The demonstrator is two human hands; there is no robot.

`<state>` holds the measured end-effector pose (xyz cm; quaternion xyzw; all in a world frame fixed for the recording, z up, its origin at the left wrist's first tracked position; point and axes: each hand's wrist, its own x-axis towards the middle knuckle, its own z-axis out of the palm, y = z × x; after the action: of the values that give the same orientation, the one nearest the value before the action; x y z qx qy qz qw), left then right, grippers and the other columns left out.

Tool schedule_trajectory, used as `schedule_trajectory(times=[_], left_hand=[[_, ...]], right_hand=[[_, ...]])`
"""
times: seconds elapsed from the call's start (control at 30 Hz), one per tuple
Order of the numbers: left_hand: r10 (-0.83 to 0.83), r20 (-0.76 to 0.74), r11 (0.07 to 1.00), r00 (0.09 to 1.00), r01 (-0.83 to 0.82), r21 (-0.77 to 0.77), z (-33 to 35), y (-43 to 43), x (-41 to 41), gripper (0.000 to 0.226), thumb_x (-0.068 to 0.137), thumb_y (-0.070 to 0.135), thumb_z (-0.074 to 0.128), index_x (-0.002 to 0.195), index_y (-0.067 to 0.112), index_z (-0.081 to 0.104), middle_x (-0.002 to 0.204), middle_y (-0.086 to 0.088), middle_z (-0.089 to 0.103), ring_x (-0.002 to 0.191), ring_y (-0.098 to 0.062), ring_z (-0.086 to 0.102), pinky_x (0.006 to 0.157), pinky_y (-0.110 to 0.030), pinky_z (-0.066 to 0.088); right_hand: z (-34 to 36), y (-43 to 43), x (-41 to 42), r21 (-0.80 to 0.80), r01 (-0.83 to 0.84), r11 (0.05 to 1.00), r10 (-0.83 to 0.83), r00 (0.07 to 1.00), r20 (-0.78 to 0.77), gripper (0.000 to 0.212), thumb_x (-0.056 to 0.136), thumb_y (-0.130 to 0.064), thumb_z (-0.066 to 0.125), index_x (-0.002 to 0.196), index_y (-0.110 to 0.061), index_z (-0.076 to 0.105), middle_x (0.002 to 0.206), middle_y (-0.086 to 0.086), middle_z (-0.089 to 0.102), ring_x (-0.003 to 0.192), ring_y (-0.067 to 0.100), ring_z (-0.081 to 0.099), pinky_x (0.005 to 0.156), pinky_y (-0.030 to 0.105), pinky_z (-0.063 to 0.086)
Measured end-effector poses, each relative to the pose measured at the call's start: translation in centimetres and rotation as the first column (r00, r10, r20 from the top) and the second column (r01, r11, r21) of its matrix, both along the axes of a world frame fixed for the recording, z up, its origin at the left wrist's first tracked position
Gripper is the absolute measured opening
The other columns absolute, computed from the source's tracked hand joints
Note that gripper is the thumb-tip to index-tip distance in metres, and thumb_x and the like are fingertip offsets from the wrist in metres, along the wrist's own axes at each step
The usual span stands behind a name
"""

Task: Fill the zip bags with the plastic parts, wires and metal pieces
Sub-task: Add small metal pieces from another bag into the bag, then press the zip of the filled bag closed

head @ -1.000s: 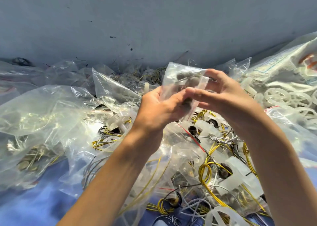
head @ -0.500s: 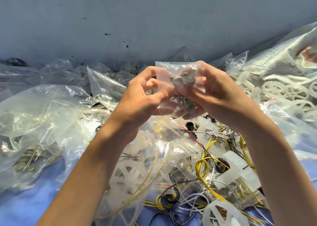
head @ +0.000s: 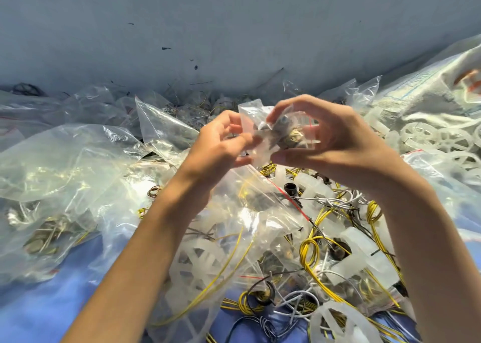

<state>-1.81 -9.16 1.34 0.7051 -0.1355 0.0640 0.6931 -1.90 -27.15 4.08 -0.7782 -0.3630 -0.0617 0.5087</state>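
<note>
Zip bags [head: 65, 165] and wires [head: 309, 249] crowd the blue cloth [head: 39, 311] — bare patch only lower left.

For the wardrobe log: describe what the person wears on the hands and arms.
The left hand and right hand are bare: no gloves, rings or watch in view. The left forearm and right forearm are bare too, with no sleeve showing.

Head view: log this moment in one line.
left hand: pinches zip bag | right hand: grips zip bag | inside: metal pieces | position: above parts pile
</note>
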Motion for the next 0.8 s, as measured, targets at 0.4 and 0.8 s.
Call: schedule_trajectory(times=[0.4, 0.8], left_hand=[[-0.195, 0.147, 0.578, 0.97, -0.007, 0.816, -0.1, 3.7, -0.4, 0.012, 0.086, 0.021, 0.068, 0.08, 0.031, 0.065, 0.079, 0.014, 0.066, 0.078, 0.003, 0.058, 0.07, -0.014, 0.042], [-0.314, 0.459, 0.882, 0.831, 0.077, 0.464, 3.3, 2.2, -3.4, 0.006, 0.09, 0.032, 0.058, 0.085, 0.03, 0.057, 0.08, 0.022, 0.056, 0.076, 0.003, 0.052, 0.072, -0.011, 0.037]], right_hand=[[-0.7, -0.5, 1.0, 0.151, 0.246, 0.957, -0.199, 0.941, -0.274, 0.02, 0.074, 0.005, 0.074, 0.083, -0.012, 0.071, 0.075, 0.006, 0.068, 0.064, 0.013, 0.065, 0.059, 0.02, 0.055], [0.0, -0.4, -0.9, -0.033, -0.414, 0.91, 0.352, 0.809, -0.471, 0.016, 0.08, -0.002, 0.061, 0.095, -0.002, 0.065, 0.087, 0.029, 0.065, 0.066, 0.017, 0.063, 0.062, 0.026, 0.055]])
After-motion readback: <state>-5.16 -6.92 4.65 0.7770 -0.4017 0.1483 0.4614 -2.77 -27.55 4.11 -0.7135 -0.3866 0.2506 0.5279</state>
